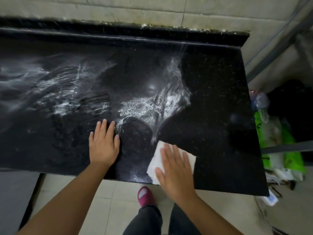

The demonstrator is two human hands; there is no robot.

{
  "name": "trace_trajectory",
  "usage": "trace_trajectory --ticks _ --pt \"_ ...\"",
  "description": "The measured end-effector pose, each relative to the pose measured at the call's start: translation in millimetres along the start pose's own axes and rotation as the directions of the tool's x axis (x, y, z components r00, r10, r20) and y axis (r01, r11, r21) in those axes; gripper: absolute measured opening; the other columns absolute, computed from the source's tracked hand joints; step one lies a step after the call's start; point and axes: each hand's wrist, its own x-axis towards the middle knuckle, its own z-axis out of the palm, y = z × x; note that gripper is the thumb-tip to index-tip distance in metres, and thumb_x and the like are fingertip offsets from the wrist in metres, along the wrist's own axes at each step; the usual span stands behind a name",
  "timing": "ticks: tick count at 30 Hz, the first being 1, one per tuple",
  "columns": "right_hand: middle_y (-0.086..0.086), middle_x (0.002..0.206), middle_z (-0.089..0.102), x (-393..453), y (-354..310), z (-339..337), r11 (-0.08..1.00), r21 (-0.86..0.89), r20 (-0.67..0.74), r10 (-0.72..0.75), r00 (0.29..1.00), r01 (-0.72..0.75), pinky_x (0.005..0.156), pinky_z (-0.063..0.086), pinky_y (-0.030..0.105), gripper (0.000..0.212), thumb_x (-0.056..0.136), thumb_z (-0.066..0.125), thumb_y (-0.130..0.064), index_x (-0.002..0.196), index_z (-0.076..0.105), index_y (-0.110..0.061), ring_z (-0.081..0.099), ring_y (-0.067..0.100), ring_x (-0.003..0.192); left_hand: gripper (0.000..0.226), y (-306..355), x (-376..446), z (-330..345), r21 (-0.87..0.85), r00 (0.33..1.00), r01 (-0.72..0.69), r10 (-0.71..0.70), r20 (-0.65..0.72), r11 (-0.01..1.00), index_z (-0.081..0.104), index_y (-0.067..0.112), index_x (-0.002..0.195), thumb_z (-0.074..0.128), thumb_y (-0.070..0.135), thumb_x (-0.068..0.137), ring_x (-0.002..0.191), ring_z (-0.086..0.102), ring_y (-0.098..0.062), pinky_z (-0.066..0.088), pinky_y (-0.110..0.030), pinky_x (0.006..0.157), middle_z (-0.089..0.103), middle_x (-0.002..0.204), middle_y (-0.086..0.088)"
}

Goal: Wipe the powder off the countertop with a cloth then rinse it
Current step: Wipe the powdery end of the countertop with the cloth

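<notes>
The white cloth [156,158] lies at the front edge of the black countertop [211,99], under the flat, spread right hand [174,165]. It looks thin and soft, probably light. The left hand [103,143] presses flat beside the powder [144,106].

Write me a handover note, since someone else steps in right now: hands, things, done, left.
Right hand: flat on the white cloth at the near edge of the black countertop.
Left hand: flat on the bare counter, holding nothing.
Done: the right part of the counter looks clean.
Left: white powder smeared across the middle and left; then rinse the cloth.
</notes>
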Motion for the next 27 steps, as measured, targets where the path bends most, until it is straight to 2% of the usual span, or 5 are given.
trace_trajectory --ticks 5,9,17,21,27 --pt "0.020 0.140 0.043 -17.7 90.6 -16.2 0.929 0.005 -0.080 0.368 0.926 -0.369 0.105 0.027 0.049 0.069 0.092 0.011 -0.046 0.137 0.038 -0.002 0.034 0.037 0.132 0.051 -3.2 2.7 4.2 0.028 0.996 -0.018 0.016 0.083 0.999 0.020 0.018 0.146 0.028 0.034 0.098 0.143 0.001 -0.020 -0.003 -0.043 0.113 0.010 0.155 -0.006" --pt "0.009 0.157 0.001 39.4 101.2 -45.9 0.788 0.068 -0.074 0.615 0.785 -0.611 0.115 0.004 0.047 0.063 0.098 0.022 -0.042 0.148 0.006 -0.006 0.000 0.029 0.144 0.063 -3.4 3.0 4.3 0.033 0.997 -0.002 -0.001 0.078 0.999 0.019 0.017 0.146 0.014 0.043 0.088 0.143 0.000 -0.018 -0.005 -0.042 0.113 0.009 0.155 -0.005" --pt "0.006 0.156 -0.013 134.7 -23.1 -37.2 0.986 0.003 0.018 0.167 0.986 -0.167 0.115 -0.008 0.043 0.063 0.098 0.012 -0.044 0.148 -0.005 -0.011 -0.012 0.026 0.143 0.062 -3.2 6.2 4.2 0.088 0.991 0.014 -0.026 0.135 0.996 0.010 0.021 0.147 0.006 0.046 0.090 0.142 -0.007 -0.014 -0.009 -0.039 0.112 -0.001 0.156 0.000" --pt "0.007 0.140 0.048 68.9 -49.6 -5.3 0.986 -0.081 -0.038 -0.146 0.989 0.143 0.108 0.016 0.040 0.062 0.088 0.022 -0.044 0.135 0.044 -0.010 0.040 0.027 0.131 0.088 -4.9 4.8 3.4 0.069 0.992 0.011 -0.020 0.125 0.998 0.014 0.021 0.147 -0.012 0.053 0.069 0.143 -0.004 -0.015 -0.008 -0.040 0.112 0.004 0.156 -0.001" --pt "0.017 0.132 0.053 40.0 63.1 -23.5 0.984 -0.137 -0.005 0.117 0.993 -0.116 0.102 0.031 0.045 0.070 0.096 0.001 -0.049 0.132 0.041 -0.005 0.047 0.037 0.123 0.082 -4.2 4.6 1.7 0.067 0.989 0.015 -0.025 0.147 0.998 0.011 0.021 0.147 -0.011 0.052 0.073 0.142 -0.006 -0.015 -0.009 -0.040 0.112 0.000 0.156 -0.001"
